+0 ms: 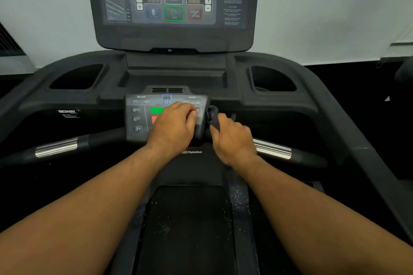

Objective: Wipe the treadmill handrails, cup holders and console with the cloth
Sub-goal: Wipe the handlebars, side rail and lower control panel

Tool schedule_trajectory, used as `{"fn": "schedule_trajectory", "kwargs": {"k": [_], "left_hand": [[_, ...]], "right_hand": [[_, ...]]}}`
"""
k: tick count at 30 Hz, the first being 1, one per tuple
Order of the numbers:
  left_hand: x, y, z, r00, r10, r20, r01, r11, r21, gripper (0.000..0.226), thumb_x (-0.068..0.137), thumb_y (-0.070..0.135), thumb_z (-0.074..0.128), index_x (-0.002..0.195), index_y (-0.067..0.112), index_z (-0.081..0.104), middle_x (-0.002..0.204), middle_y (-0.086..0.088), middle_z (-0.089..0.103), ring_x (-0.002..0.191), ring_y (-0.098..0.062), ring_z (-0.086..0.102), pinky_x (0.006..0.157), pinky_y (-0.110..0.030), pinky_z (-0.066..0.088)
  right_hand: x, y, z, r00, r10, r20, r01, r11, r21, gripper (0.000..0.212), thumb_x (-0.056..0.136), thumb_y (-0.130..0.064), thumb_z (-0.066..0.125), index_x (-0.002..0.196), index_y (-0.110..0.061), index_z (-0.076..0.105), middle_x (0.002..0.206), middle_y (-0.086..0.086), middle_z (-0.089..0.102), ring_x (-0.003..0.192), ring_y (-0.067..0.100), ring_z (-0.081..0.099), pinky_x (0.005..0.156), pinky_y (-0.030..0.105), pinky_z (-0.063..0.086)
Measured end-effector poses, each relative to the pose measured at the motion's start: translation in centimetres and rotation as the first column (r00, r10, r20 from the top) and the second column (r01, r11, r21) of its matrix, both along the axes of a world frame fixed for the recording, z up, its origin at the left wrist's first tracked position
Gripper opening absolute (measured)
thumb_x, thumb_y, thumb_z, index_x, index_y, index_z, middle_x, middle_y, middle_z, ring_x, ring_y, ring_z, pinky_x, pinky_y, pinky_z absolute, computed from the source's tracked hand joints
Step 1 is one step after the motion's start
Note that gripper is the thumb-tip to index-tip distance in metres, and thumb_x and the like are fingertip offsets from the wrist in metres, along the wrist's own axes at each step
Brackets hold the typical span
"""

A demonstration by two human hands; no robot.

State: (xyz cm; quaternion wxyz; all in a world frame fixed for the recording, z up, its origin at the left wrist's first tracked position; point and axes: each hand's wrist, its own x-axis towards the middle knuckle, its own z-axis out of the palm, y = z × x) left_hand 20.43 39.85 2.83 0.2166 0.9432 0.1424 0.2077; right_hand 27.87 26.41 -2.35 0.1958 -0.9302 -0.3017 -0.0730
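Note:
A dark treadmill fills the view. Its upright console [172,6] stands at the top, and a small lower control panel [138,116] sits in the middle. My left hand [174,126] rests on that lower panel, fingers curled over its buttons, with nothing in it. Just right of the panel, my right hand [232,140] grips a dark cloth [212,114] bunched against the panel's right edge. Cup holders lie at the left [77,78] and right [272,79]. Handrails with silver grips reach out left [57,147] and right [272,149].
The treadmill belt [187,225] runs below my forearms, with pale specks on its right side rail. A shallow tray [174,78] sits between the cup holders. A pale wall stands behind the machine, and the floor on both sides is dark.

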Motion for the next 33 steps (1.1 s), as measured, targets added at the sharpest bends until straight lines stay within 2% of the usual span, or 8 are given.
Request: {"fn": "schedule_trajectory", "kwargs": {"k": [2,5,10,16,22,25,28,33], "left_hand": [[0.3,0.4,-0.6,1.000,-0.004,-0.009,0.004,1.000,0.023,0.025,0.098,0.022,0.048,0.110,0.012,0.067,0.107,-0.006,0.066,0.104,-0.024,0.057,0.089,-0.028,0.037],[0.8,0.9,-1.2,0.999,-0.044,-0.016,0.046,0.991,0.124,0.029,0.095,0.022,0.044,0.103,0.009,0.069,0.102,-0.007,0.068,0.101,-0.027,0.059,0.092,-0.036,0.042],[0.3,1.9,-1.6,0.991,-0.131,-0.030,0.134,0.945,0.299,0.033,0.080,0.020,0.054,0.106,0.008,0.070,0.113,-0.006,0.065,0.114,-0.028,0.056,0.098,-0.048,0.045],[-0.6,2.4,-1.2,0.928,-0.212,-0.306,0.313,0.890,0.332,0.086,0.077,0.057,0.060,0.149,0.019,0.032,0.160,0.000,0.020,0.149,-0.019,0.008,0.120,-0.048,0.004],[1.1,2.7,0.4,0.882,-0.084,-0.464,0.322,0.827,0.461,0.122,0.069,0.072,0.064,0.154,0.015,-0.003,0.163,-0.002,-0.013,0.148,-0.019,-0.017,0.120,-0.054,-0.002],[1.9,2.8,0.9,0.842,-0.054,-0.537,0.353,0.807,0.473,0.130,0.065,0.078,0.062,0.153,0.015,-0.011,0.162,-0.002,-0.017,0.146,-0.021,-0.023,0.119,-0.057,-0.002],[2.3,3.0,1.1,0.817,-0.046,-0.575,0.374,0.802,0.467,0.133,0.063,0.080,0.061,0.152,0.015,-0.014,0.162,-0.001,-0.017,0.145,-0.022,-0.026,0.118,-0.059,-0.003],[2.8,3.2,1.2,0.799,-0.044,-0.599,0.394,0.791,0.467,0.138,0.059,0.083,0.059,0.152,0.014,-0.016,0.161,-0.002,-0.018,0.144,-0.023,-0.028,0.116,-0.062,-0.003]], "right_hand": [[0.3,-0.1,0.1,1.000,0.021,-0.006,-0.021,0.997,-0.070,0.033,0.099,-0.044,0.031,0.108,-0.019,0.051,0.104,0.006,0.064,0.092,0.030,0.060,0.081,0.044,0.044],[1.7,0.7,1.1,0.975,-0.038,-0.218,0.009,0.991,-0.134,0.053,0.096,-0.051,0.022,0.107,-0.018,0.062,0.104,0.009,0.066,0.091,0.031,0.060,0.078,0.042,0.044],[5.0,2.8,2.6,0.783,-0.061,-0.619,-0.025,0.991,-0.129,0.050,0.091,-0.040,0.021,0.105,-0.012,0.060,0.125,0.017,0.058,0.105,0.031,0.053,0.093,0.042,0.040],[1.4,0.2,2.5,0.929,0.077,-0.362,-0.114,0.990,-0.080,0.032,0.095,-0.035,0.029,0.095,-0.017,0.055,0.110,0.010,0.060,0.097,0.030,0.056,0.081,0.039,0.041],[-0.2,-1.6,0.1,0.949,0.314,-0.027,-0.312,0.924,-0.223,0.047,0.097,-0.033,0.037,0.139,-0.012,0.041,0.140,0.008,0.044,0.120,0.028,0.047,0.103,0.045,0.039],[-0.1,-2.3,-1.0,0.942,0.323,0.086,-0.306,0.937,-0.170,0.049,0.095,-0.036,0.053,0.137,-0.011,0.050,0.141,0.011,0.049,0.122,0.033,0.050,0.100,0.047,0.042],[1.0,-1.5,-0.1,0.965,0.257,-0.044,-0.259,0.964,-0.055,0.056,0.088,-0.052,0.058,0.133,-0.019,0.050,0.131,0.002,0.056,0.110,0.025,0.053,0.092,0.040,0.040],[3.5,-0.8,2.0,0.893,0.242,-0.380,-0.340,0.915,-0.218,0.071,0.080,-0.073,0.051,0.131,-0.026,0.038,0.118,0.001,0.057,0.099,0.021,0.058,0.085,0.040,0.049]]}}
